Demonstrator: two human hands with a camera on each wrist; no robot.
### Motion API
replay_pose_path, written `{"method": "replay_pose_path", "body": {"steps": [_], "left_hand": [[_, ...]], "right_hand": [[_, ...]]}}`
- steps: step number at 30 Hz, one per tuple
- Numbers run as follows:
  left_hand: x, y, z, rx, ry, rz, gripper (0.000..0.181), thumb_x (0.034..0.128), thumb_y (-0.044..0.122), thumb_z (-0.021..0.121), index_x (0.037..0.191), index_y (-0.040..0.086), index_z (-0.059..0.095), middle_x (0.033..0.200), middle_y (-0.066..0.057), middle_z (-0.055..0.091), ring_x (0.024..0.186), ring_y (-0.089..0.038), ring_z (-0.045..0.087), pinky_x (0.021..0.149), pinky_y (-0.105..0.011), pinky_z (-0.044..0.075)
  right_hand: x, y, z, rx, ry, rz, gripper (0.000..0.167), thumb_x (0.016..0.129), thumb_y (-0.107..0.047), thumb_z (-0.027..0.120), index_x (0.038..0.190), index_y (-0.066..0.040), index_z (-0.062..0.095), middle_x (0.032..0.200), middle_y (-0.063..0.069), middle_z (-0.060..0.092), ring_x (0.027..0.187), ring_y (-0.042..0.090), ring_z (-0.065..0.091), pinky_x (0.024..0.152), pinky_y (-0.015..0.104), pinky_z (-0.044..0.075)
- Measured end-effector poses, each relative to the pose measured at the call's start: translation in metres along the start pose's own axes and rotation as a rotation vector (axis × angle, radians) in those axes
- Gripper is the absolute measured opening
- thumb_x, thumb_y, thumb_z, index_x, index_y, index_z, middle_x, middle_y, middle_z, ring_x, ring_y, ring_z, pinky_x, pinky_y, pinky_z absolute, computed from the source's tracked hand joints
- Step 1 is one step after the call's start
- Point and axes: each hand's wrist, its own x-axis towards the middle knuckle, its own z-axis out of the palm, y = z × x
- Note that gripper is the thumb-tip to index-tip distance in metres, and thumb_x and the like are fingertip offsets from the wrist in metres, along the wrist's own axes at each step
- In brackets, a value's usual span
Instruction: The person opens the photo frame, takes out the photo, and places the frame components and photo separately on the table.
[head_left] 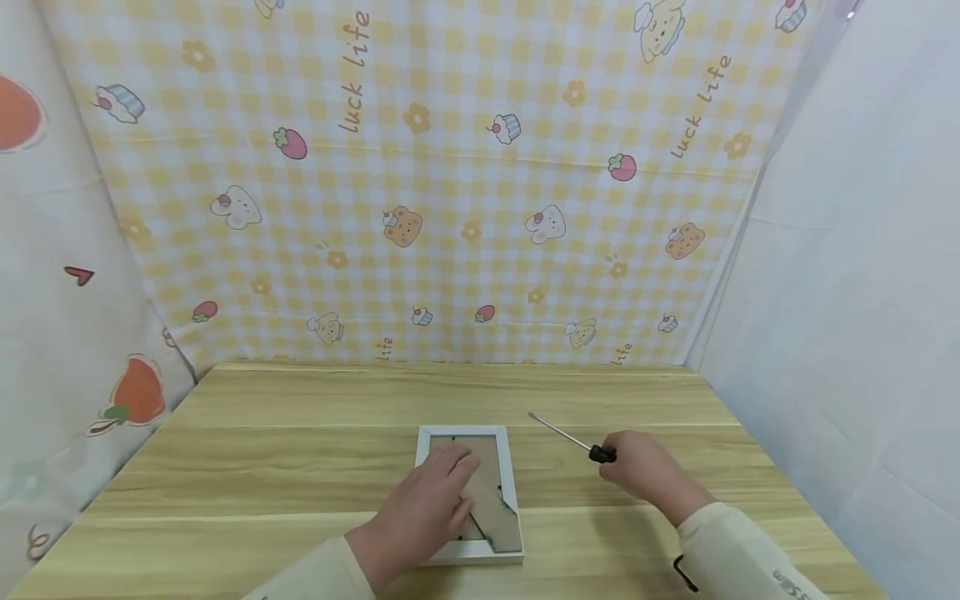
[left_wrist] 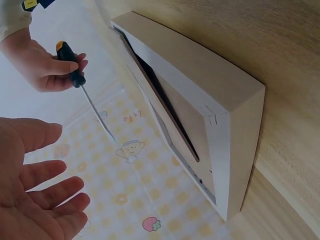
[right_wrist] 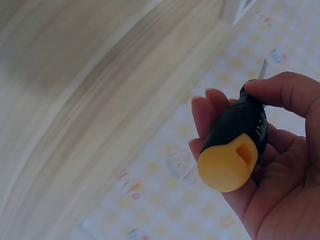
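A white picture frame [head_left: 507, 475] lies back side up on the table, its brown backing board [head_left: 483, 457] showing. In the left wrist view a thin strip, which looks like the stand leg [left_wrist: 167, 112], slants across the frame's back. My left hand [head_left: 422, 510] is over the frame's left part and hides some of it. Its fingers are loosely extended and spread in the left wrist view, with nothing held. To the frame's right, my right hand [head_left: 647, 468] holds a screwdriver [right_wrist: 235, 130] by its black and yellow handle. The metal shaft [head_left: 558, 431] points up and left, apart from the frame.
The wood-grain table [head_left: 300, 467] reaches back to a yellow checked cloth [head_left: 450, 183] with cartoon prints. White cloth [head_left: 855, 333] hangs along the right side, and a printed white cloth [head_left: 67, 217] along the left. A black loop [head_left: 685, 573] is by the right sleeve.
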Motion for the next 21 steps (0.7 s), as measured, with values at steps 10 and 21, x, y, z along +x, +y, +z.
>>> {"method": "replay_pose_path", "body": {"steps": [10,21], "left_hand": [[0.001,0.000,0.000,0.010,0.026,0.034,0.034,0.0820,0.009,0.075,0.113,0.000,0.062,0.112,-0.005,0.056,0.105,-0.019,0.054,0.092,-0.031,0.048],[0.003,-0.001,0.002,0.024,0.118,0.117,0.032,0.0772,-0.008,0.072,0.107,0.002,0.064,0.109,-0.006,0.061,0.106,-0.020,0.058,0.094,-0.030,0.048]], "right_hand": [[-0.005,-0.040,0.013,0.086,-0.050,-0.054,0.005,0.076,-0.002,0.067,0.080,-0.005,0.065,0.066,-0.001,0.053,0.058,0.015,0.047,0.057,0.030,0.040],[-0.014,-0.072,0.017,0.163,-0.157,-0.196,0.007,0.076,-0.002,0.065,0.083,-0.003,0.067,0.067,-0.001,0.056,0.058,0.014,0.049,0.055,0.029,0.041]]}}
